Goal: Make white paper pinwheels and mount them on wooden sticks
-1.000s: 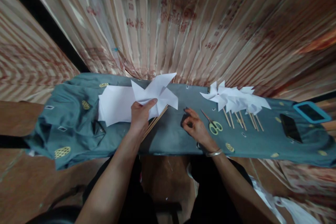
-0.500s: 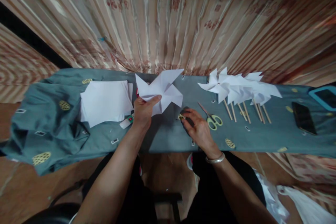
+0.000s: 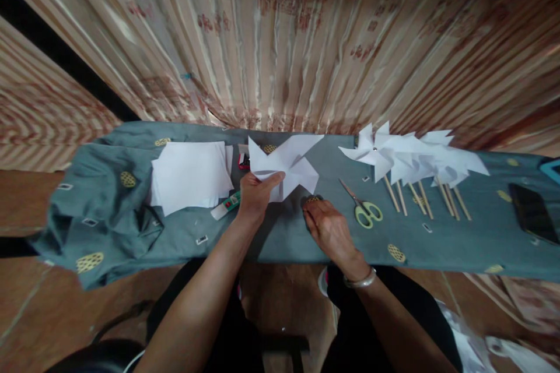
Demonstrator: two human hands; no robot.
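Note:
My left hand (image 3: 257,193) holds a white folded paper pinwheel head (image 3: 286,164) just above the grey-green cloth (image 3: 280,227) that covers the table. Close beside it, my right hand (image 3: 327,226) rests on the cloth with its fingers curled over a small dark thing (image 3: 311,200) that I cannot make out. A wrist bangle (image 3: 359,280) shows on the right arm. Yellow-handled scissors (image 3: 363,208) lie just right of that hand.
A stack of white paper squares (image 3: 190,175) and a glue stick (image 3: 225,206) lie to the left. Several finished paper pinwheels on wooden sticks (image 3: 415,160) lie to the right, then a black phone (image 3: 531,213). A patterned curtain (image 3: 284,35) hangs behind the table.
The left hand has carried the pinwheel head to the right, off the paper stack. The wooden sticks seen under it a second ago are out of sight. The right hand stays by the dark thing.

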